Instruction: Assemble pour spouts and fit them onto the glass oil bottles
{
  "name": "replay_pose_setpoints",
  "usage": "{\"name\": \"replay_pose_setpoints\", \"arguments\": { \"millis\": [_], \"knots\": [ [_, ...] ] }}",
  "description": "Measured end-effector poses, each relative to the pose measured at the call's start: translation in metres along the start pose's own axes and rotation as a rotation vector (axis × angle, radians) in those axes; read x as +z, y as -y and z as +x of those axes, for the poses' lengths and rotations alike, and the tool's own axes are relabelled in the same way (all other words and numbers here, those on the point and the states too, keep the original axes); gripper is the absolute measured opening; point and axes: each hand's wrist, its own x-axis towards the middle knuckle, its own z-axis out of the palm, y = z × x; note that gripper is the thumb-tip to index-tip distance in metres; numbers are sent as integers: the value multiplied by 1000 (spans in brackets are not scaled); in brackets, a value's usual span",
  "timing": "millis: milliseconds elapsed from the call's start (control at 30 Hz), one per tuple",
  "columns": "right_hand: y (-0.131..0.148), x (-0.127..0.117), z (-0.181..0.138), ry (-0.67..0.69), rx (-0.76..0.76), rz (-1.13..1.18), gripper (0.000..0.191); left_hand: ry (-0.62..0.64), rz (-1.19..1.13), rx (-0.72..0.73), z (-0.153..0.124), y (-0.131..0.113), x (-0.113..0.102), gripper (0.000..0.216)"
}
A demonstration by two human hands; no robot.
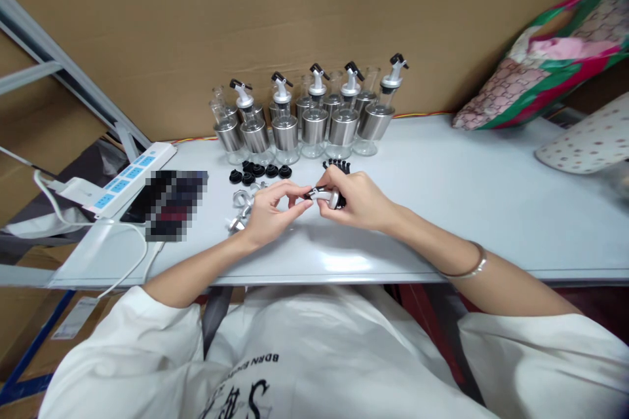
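Observation:
Both my hands meet over the middle of the pale table [442, 209]. My right hand [356, 200] grips a small silver pourer spout with a black lever [322, 195]. My left hand [270, 209] pinches the black tip of the same spout from the left side. Loose silver collars [239, 200] lie just left of my left hand, and black rubber rings [258, 171] sit behind them. A row of glass and steel oil bottles [314, 124] stands at the back, several of them capped with spouts.
A white power strip [128, 177] with a cable lies at the left, next to a blurred phone [171, 200]. Small black parts [337, 163] sit behind my right hand. A patterned cushion [545, 59] and a dotted one [584, 141] rest at the right. Cardboard lines the back.

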Motion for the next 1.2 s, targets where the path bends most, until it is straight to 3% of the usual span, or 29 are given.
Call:
{"name": "replay_pose_setpoints", "arguments": {
  "millis": [233,367,600,733,933,1200],
  "knots": [
    [-2,0,0,26,98,189,22,35,104,50,0,-2,1,20],
    [-4,-2,1,-19,40,251,15,33,156,95,1,-3,0,18],
    [-3,-5,4,-55,-115,142,19,-49,154,75,0,-7,-1,14],
    [-1,-4,2,-103,-177,51,23,-5,162,110,-4,-10,3,7],
    [3,-4,-1,-131,-158,43,26,61,167,226,-5,-13,3,9],
    [-1,-1,-1,-102,-92,16,24,55,96,216,-8,-12,3,20]
  ]
}}
